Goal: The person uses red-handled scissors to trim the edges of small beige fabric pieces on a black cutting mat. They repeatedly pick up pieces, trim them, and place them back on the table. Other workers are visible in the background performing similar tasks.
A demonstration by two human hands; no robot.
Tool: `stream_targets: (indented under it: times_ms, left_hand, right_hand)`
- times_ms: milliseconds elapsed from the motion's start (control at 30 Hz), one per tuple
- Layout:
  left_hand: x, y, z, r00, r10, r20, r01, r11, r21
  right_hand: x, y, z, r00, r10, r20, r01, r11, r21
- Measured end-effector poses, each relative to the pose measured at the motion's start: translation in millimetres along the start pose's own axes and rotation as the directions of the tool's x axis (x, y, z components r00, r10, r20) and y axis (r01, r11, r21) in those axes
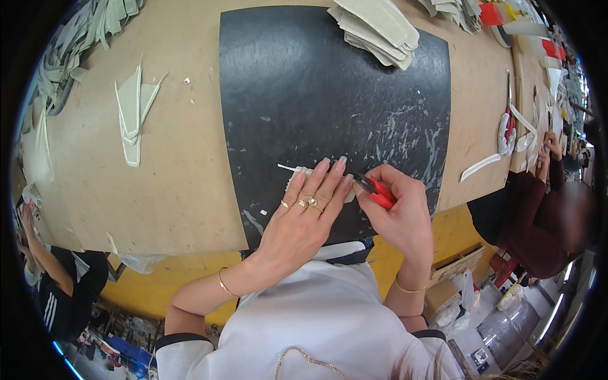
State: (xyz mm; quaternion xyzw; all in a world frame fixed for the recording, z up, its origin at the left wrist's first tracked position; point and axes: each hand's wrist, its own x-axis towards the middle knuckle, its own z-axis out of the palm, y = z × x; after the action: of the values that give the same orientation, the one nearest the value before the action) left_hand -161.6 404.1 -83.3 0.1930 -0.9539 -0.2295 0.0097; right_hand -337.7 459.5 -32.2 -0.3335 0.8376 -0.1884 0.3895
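My left hand (pixel 297 218) lies flat with its fingers stretched out, pressing a pale piece of material (pixel 349 195) onto the black mat (pixel 285 88). Most of that piece is hidden beneath the fingers; a thin white strip (pixel 285 167) sticks out past its left end. In my right hand (pixel 408 212) is a pair of small red-handled pliers (pixel 382 195), gripped around the handles. Their dark jaws point left and meet the right edge of the piece, close to my left fingertips. Whether the jaws are closed on it I cannot tell.
A stack of pale cut pieces (pixel 377 31) rests at the mat's far right. Several loose pieces (pixel 131 117) lie left on the tan table (pixel 177 190), with a heap (pixel 69 57) beyond. Red-and-white scissors (pixel 506 132) lie right. Co-workers (pixel 538 215) (pixel 66 278) sit at both sides.
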Motion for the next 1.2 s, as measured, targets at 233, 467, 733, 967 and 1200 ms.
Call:
stream_targets:
  times_ms: [233,467,733,967,1200]
  left_hand:
    - [0.2,1.4,0.4,1.000,-0.004,0.000,0.004,1.000,0.020]
    - [0.7,1.4,-1.2,1.000,-0.001,0.003,0.000,0.998,0.059]
    - [0.1,1.7,-0.7,1.000,-0.005,0.007,0.005,0.998,0.062]
    - [0.6,2.1,-3.4,1.000,-0.023,0.004,0.023,0.999,0.025]
    - [2.7,1.8,-14.4,0.990,-0.133,-0.036,0.131,0.990,-0.042]
  right_hand:
    - [-2.1,11.0,11.8,0.988,0.138,-0.072,-0.116,0.962,0.247]
    - [-8.9,17.0,12.7,0.986,0.151,-0.077,-0.114,0.929,0.352]
    - [-17.6,26.0,-4.1,0.985,0.173,-0.015,-0.156,0.921,0.356]
    - [-30.1,53.0,-35.5,0.972,0.235,0.021,-0.231,0.932,0.279]
    - [-22.9,47.8,-80.7,0.995,0.078,0.063,-0.088,0.978,0.187]
